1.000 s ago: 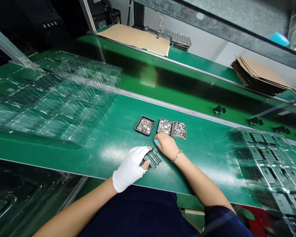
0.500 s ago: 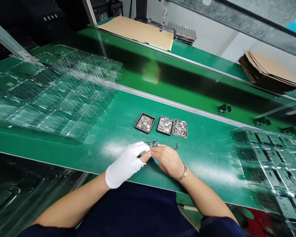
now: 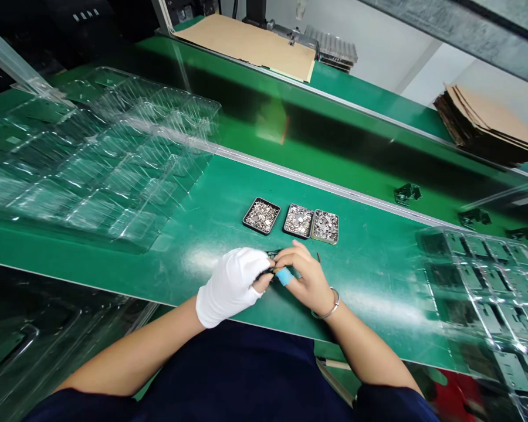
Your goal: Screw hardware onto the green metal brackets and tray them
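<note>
My left hand [image 3: 234, 285], in a white glove with bare fingertips showing, is closed around a small dark metal part [image 3: 271, 254] above the front of the bench. My fingers hide most of this part, so its full shape cannot be made out. From the other side my right hand [image 3: 307, 280], ungloved, with blue tape [image 3: 284, 276] round a digit, meets it in a pinch. Whatever those fingertips hold is too small or hidden to name. Just beyond the right hand lies a thin red-tipped piece [image 3: 319, 257], partly covered.
Three small trays of tiny metal pieces, a left one [image 3: 261, 215], a middle one [image 3: 298, 221] and a right one [image 3: 325, 226], stand beyond my hands. Clear compartment trays [image 3: 114, 176] lie left; another tray [image 3: 475, 275] with flat metal parts lies right. Several dark parts [image 3: 408, 193] sit past the rail.
My right hand has turned and its fingers have curled over the metal part, bringing the blue tape into view. Both hands shifted slightly right in the picture as the camera view moved.
</note>
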`<state>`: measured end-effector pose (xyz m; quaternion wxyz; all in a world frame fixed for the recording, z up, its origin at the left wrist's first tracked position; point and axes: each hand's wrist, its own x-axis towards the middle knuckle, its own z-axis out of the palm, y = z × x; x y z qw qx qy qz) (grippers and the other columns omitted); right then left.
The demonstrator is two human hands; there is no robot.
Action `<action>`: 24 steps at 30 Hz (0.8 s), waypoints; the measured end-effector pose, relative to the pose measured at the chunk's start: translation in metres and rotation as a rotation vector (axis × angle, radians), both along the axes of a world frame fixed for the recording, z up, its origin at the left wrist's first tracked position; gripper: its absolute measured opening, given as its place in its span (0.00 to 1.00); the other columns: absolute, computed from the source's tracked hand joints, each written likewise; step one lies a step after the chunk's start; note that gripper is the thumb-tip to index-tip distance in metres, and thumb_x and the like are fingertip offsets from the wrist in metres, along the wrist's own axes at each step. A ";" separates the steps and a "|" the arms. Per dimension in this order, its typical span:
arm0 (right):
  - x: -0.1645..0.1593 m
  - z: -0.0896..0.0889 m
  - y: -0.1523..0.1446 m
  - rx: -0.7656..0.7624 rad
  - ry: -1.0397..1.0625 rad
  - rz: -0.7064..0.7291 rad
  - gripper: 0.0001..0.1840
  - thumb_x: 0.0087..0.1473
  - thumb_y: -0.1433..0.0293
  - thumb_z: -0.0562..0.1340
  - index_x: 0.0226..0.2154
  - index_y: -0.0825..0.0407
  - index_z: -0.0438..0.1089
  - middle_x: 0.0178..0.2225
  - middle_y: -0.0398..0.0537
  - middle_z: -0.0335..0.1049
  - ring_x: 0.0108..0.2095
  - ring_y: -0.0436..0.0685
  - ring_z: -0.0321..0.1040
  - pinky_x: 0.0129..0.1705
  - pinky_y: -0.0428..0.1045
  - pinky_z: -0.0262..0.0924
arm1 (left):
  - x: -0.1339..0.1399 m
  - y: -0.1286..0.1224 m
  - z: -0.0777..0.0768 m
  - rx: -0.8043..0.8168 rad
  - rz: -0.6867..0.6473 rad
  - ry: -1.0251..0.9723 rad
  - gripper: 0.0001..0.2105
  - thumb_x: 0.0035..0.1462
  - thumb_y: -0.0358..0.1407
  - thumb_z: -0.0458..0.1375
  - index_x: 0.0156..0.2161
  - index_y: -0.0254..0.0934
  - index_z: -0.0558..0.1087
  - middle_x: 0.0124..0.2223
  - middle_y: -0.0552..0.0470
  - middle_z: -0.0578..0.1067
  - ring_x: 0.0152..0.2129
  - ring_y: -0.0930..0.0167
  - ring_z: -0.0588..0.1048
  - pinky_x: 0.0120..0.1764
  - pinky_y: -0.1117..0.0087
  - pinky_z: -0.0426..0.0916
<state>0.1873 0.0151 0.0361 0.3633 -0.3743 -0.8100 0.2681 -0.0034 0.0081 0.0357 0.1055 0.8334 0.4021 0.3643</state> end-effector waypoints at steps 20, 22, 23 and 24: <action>-0.008 -0.024 0.009 0.054 -0.095 -0.185 0.04 0.54 0.74 0.56 0.32 0.48 0.65 0.35 0.44 0.69 0.40 0.54 0.66 0.59 0.61 0.44 | 0.006 0.023 -0.022 -0.747 -0.099 -0.280 0.13 0.53 0.33 0.51 0.44 0.36 0.69 0.44 0.49 0.75 0.41 0.67 0.74 0.47 0.66 0.67; -0.008 -0.025 0.008 0.048 -0.101 -0.183 0.04 0.54 0.74 0.57 0.32 0.48 0.65 0.35 0.44 0.69 0.40 0.54 0.66 0.58 0.61 0.45 | 0.006 0.023 -0.022 -0.749 -0.098 -0.282 0.13 0.53 0.33 0.51 0.44 0.36 0.69 0.44 0.49 0.75 0.41 0.67 0.73 0.46 0.66 0.67; -0.009 -0.026 0.008 0.042 -0.106 -0.186 0.05 0.54 0.74 0.57 0.32 0.48 0.65 0.35 0.44 0.69 0.40 0.55 0.66 0.58 0.61 0.45 | 0.007 0.024 -0.021 -0.750 -0.098 -0.282 0.13 0.53 0.33 0.51 0.44 0.36 0.69 0.44 0.49 0.75 0.41 0.67 0.73 0.46 0.66 0.67; -0.009 -0.026 0.008 0.032 -0.108 -0.191 0.05 0.54 0.74 0.57 0.33 0.48 0.65 0.36 0.45 0.69 0.40 0.55 0.66 0.58 0.62 0.45 | 0.007 0.024 -0.021 -0.751 -0.098 -0.285 0.13 0.53 0.33 0.51 0.44 0.36 0.69 0.44 0.49 0.75 0.41 0.67 0.73 0.46 0.65 0.67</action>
